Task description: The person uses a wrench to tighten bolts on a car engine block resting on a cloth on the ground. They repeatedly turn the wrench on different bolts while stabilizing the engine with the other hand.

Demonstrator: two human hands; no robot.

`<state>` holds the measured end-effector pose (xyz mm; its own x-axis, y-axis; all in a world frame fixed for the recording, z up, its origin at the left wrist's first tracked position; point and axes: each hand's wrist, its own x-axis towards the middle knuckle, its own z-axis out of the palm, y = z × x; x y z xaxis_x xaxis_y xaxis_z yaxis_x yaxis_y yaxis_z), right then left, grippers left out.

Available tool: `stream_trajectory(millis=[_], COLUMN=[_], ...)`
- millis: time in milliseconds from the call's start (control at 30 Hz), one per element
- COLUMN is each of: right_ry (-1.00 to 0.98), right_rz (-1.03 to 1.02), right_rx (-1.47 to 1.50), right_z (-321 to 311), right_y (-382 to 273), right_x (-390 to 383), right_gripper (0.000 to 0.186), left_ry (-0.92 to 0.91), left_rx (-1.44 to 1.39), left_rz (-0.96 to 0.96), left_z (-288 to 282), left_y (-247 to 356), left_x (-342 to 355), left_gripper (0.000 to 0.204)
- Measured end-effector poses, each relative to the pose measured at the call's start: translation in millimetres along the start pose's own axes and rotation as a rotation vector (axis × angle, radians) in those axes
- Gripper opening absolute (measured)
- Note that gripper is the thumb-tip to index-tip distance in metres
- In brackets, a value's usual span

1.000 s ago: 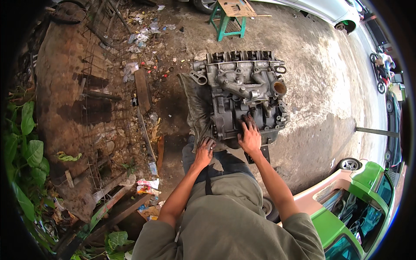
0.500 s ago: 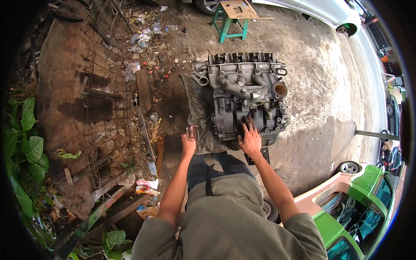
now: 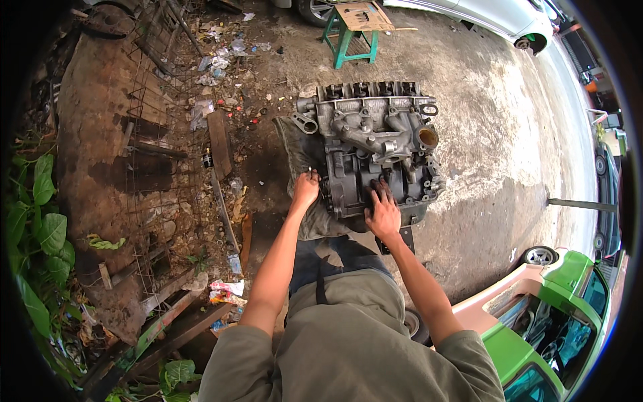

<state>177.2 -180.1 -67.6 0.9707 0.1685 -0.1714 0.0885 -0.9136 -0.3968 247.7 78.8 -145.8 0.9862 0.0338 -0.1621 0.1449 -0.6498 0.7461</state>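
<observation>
Left arm (image 3: 273, 268): one, bare below a short sleeve (image 3: 242, 355); enters from the near side, reaches far and slightly right. Left wrist (image 3: 297, 207): almost in line with the forearm. Left hand (image 3: 307, 188): back upward, fingers bent and gathered together at the far end; their grip cannot be made out.

Right arm (image 3: 423, 285): one, likewise bare below the sleeve; reaches far and left. Right wrist (image 3: 394, 237): placed nearer than the left one. Right hand (image 3: 384, 214): back upward, fingers extended far and slightly parted, darkened toward the tips; thumb (image 3: 368, 214) apart, on the left.
</observation>
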Motion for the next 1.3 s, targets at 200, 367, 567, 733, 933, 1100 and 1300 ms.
stream_trajectory(millis=[200, 367, 567, 733, 933, 1100, 1300], right_ry=[0.019, 0.042, 0.022, 0.038, -0.027, -0.023, -0.018], right_rz=[-0.014, -0.027, -0.012, -0.015, 0.031, 0.022, 0.025], right_rx=[-0.025, -0.017, -0.023, -0.026, 0.027, 0.024, 0.028], right_z=[0.2, 2.4, 5.0, 4.4, 0.5, -0.9, -0.8], right_y=[0.0, 2.0, 2.8, 1.2, -0.1, -0.7, -1.0], right_x=[0.7, -0.1, -0.1, 0.2, 0.8, 1.2, 0.3], right_gripper=[0.065, 0.065, 0.065, 0.066, 0.063, 0.062, 0.06], left_ry=[-0.082, -0.039, -0.003, -0.049, 0.007, -0.01, 0.131], left_rx=[0.238, 0.005, 0.015, 0.285, 0.216, 0.002, -0.215], left_rz=[0.198, 0.022, 0.053, 0.211, 0.232, 0.032, 0.151], left_z=[9.8, 2.5, -3.4, 12.1, 16.0, 2.7, 5.8], left_y=[-14.9, -3.5, 6.6, -3.1, -3.0, 26.0, 25.9], left_x=[11.2, 8.6, 12.0, 16.0, 14.2, -14.4, -105.7], left_gripper=[0.034, 0.023, 0.026, 0.026, 0.025, 0.036, 0.022])
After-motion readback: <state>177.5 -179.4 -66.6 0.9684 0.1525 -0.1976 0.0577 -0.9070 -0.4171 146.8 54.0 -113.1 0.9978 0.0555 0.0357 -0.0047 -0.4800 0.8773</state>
